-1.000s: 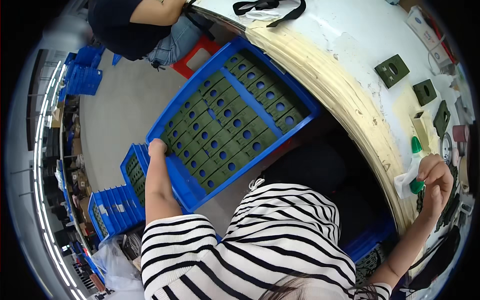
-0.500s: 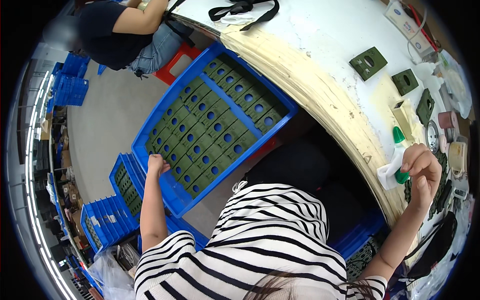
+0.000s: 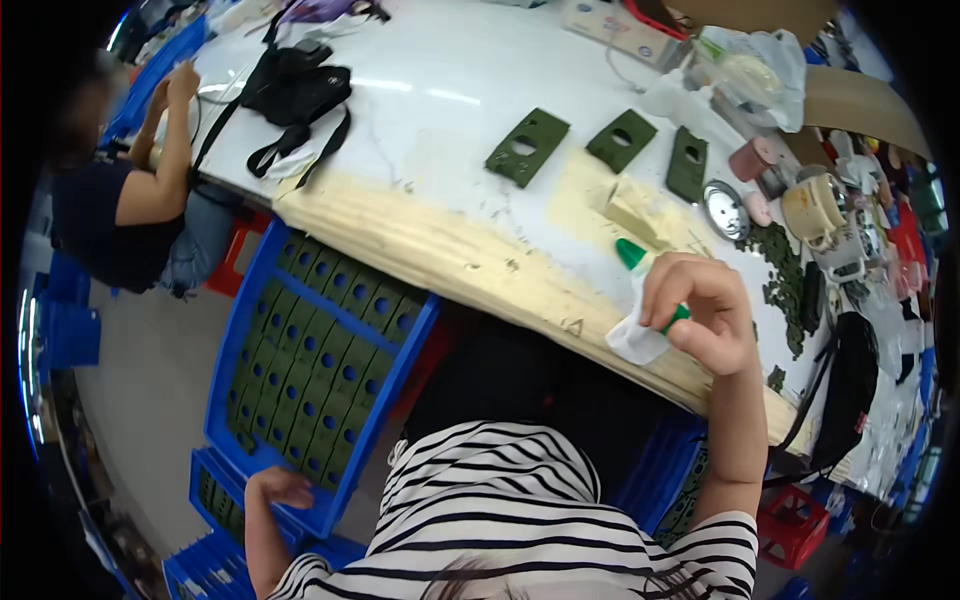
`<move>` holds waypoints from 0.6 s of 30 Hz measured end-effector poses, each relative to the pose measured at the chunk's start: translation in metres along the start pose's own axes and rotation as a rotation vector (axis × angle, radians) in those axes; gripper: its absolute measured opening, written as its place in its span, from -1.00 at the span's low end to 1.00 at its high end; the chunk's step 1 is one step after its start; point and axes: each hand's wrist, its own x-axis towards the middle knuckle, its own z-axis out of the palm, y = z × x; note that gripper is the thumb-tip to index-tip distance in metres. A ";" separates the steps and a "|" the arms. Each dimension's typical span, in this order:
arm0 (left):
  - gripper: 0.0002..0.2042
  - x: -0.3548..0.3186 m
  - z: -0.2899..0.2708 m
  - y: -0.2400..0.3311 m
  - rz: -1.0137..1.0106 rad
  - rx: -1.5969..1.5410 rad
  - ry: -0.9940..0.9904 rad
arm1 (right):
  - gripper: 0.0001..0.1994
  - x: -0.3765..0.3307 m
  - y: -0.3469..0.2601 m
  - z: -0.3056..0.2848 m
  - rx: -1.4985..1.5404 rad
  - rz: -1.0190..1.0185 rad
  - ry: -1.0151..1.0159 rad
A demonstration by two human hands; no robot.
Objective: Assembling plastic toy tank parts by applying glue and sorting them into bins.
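My right hand (image 3: 705,310) reaches over the front of the table, fingers and thumb curled around a white squeeze bottle with a green tip (image 3: 630,253). A crumpled white tissue (image 3: 637,341) lies against the bottle at the table edge. My left hand (image 3: 280,487) hovers at the near corner of a blue tray (image 3: 222,390), its fingers loosely stretched and somewhat blurred, with nothing seen in them. Rows of dark green plates with round holes (image 3: 305,345) fill the tray. Three similar green plates (image 3: 527,147) lie apart on the white tabletop.
A yellowish block (image 3: 640,212), a round metal tin (image 3: 725,210) and a heap of small green parts (image 3: 785,285) lie on the table (image 3: 420,130). A black bag (image 3: 300,88) is farther left. Another person (image 3: 120,205) sits at the left. Blue crates (image 3: 205,568) stand below.
The view has turned right toward the table. My left hand has come away from the plates and loosened. My right fingers have come down around the green-tipped bottle.
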 end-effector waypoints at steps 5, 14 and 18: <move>-0.79 -0.068 -0.021 0.069 0.066 1.142 0.455 | -0.89 -0.001 -0.005 -0.007 0.010 -0.049 0.042; -0.92 -0.286 0.185 0.373 2.078 0.311 0.999 | -0.85 -0.012 0.002 -0.013 -0.046 -0.080 0.332; -0.75 -0.290 0.244 0.496 2.117 0.645 0.850 | -0.80 -0.015 0.002 -0.024 -0.108 -0.168 0.468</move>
